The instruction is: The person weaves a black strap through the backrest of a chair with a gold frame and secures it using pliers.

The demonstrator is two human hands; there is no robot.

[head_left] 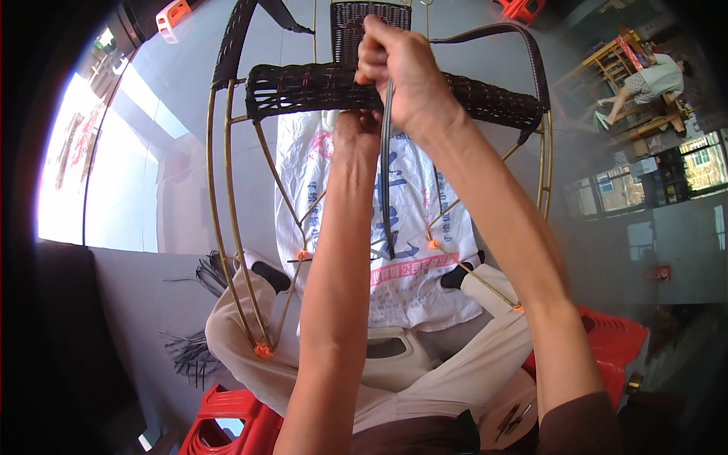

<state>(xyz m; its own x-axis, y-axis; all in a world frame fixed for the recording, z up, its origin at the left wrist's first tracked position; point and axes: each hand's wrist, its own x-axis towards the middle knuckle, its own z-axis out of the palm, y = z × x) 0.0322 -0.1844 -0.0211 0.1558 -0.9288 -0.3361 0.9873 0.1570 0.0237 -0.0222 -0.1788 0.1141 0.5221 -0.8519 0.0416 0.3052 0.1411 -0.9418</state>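
Observation:
A chair with a gold metal frame (213,174) and a dark brown woven seat (299,89) is in front of me, its legs toward me. My right hand (406,72) is raised over the seat's near edge, closed in a fist on a dark weaving strip (386,167). The strip's long end hangs down between my forearms. Just below that edge my left hand (356,130) reaches up against the weave from underneath; its fingers are mostly hidden there. The woven backrest (350,30) shows beyond my right fist.
A white printed sack (409,299) lies under the chair, between my legs. Orange wrapping (263,351) covers the leg ends. Loose dark strips (193,353) lie at left. Red stools (227,421) flank me. Hand tools (513,422) rest lower right. Another person (658,80) sits far right.

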